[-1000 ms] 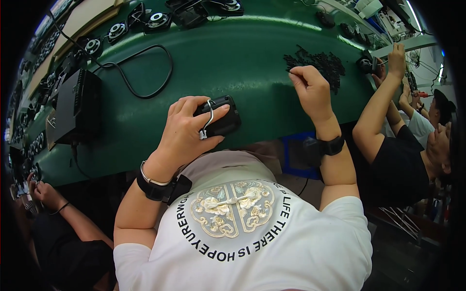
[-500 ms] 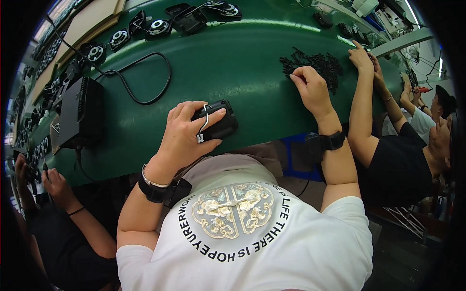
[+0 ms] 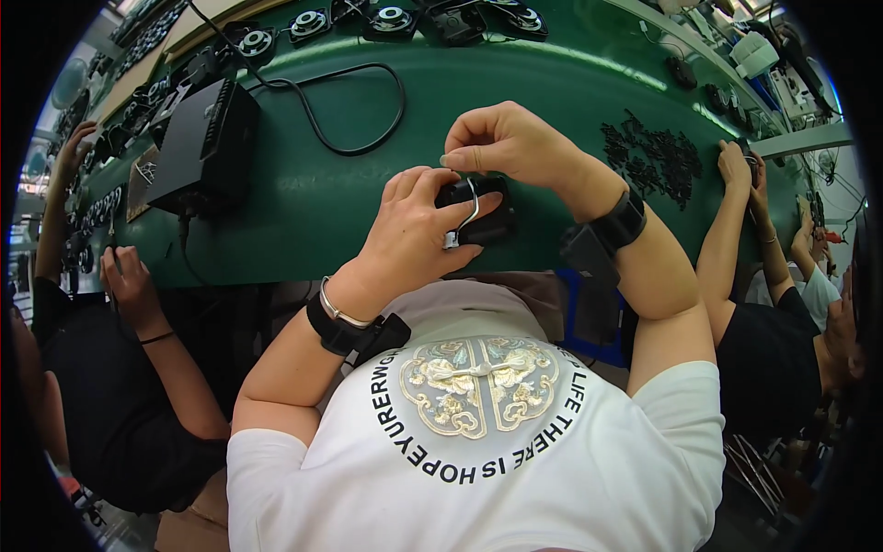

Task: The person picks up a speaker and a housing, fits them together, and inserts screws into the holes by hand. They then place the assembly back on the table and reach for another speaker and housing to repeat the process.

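Observation:
My left hand (image 3: 409, 225) grips a small black plastic housing (image 3: 497, 221) near the table's front edge, fingers over its top and thumb along its near side. A pale wire (image 3: 475, 195) with a white connector (image 3: 451, 240) lies across those fingers. Just above the housing's far side, my right hand (image 3: 510, 147) is closed in a pinch; whatever its fingertips hold is too small and hidden to name. Right of that hand, small black parts (image 3: 655, 158) are heaped on the green table (image 3: 303, 212).
A black box (image 3: 207, 147) with a cable (image 3: 397, 106) stands on the left. Several speakers (image 3: 393, 20) line the far side. One co-worker's hand (image 3: 133, 281) works at the left, another's (image 3: 734, 167) at the right.
My right hand has come left from the heap of black parts to the housing, still pinched. My left hand keeps its hold on the housing. The whole view has shifted.

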A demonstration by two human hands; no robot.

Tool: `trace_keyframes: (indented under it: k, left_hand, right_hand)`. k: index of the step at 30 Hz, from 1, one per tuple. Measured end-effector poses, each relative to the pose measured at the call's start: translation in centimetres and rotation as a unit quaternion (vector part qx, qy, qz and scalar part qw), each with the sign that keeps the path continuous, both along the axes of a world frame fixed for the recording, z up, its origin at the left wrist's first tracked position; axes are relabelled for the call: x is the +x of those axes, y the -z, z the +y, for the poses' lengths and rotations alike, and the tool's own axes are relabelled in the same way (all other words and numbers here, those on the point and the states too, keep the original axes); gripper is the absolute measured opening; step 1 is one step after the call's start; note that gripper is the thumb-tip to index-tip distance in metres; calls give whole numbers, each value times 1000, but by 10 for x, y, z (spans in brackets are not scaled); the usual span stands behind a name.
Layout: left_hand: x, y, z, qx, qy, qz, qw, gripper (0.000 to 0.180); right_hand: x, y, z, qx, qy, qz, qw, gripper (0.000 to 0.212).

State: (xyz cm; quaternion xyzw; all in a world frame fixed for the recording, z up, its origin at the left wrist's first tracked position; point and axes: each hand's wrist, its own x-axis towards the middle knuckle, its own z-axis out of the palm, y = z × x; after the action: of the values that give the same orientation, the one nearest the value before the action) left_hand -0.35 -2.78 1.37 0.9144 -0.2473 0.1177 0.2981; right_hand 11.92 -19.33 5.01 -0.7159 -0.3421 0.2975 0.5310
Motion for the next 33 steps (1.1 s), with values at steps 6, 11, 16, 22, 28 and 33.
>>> trace_keyframes:
  k: [6, 11, 16, 22, 28, 33]
  left_hand:
    - [-2, 8, -2, 4, -12, -7, 1000, 48]
    - [-1, 10, -2, -15, -12, -27, 999, 43]
    - [0, 8, -2, -16, -6, -17, 1000, 46]
    - [5, -4, -3, -5, 5, -24, 1000, 54]
    - [43, -21, 14, -14, 63, 54, 996, 58]
    - [138, -58, -10, -24, 86, 15, 996, 55]
  right_hand:
    - [-9, -2, 0, -74, -21, 115, 990, 14]
    - [-16, 0, 2, -107, -8, 47, 993, 14]
    - [-17, -6, 4, -135, -10, 17, 991, 14]
    - [-7, -2, -41, 3, 164, -43, 986, 15]
    - [-73, 12, -112, 46, 289, -225, 929, 13]
    - [-98, 26, -139, -36, 353, -452, 818, 14]
